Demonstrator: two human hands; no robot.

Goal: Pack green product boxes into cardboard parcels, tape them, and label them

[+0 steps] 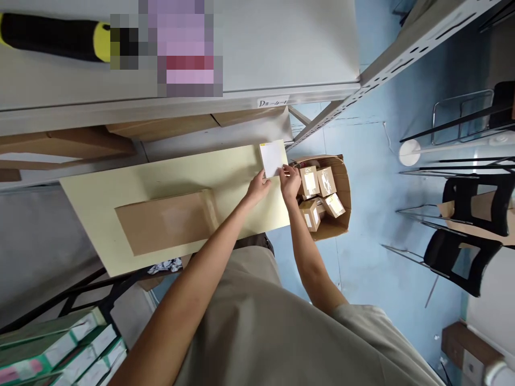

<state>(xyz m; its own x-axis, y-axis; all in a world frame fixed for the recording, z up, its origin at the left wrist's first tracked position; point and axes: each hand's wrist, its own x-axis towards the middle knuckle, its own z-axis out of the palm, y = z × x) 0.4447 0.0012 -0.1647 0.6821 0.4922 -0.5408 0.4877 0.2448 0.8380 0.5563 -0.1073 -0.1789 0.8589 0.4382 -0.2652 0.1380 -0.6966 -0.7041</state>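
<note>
A small white rectangular sheet [272, 159] with a yellow mark in one corner lies at the right end of a pale yellow board [237, 161]. My left hand [258, 188] is closed at its lower left corner, thumb and finger meeting there. At the lower right corner, my right hand [290, 183] pinches the edge with bent fingers. Whether the sheet is a single piece or a thin pad I cannot tell. Farther left on the board rests a closed brown cardboard box [169, 222].
An open carton [341, 198] holding several small taped boxes [309, 182] stands just right of the board. Above hangs a grey metal shelf [281, 48] with a black and yellow handled tool [52, 36]. Black chairs [462, 252] stand on the blue floor [370, 214].
</note>
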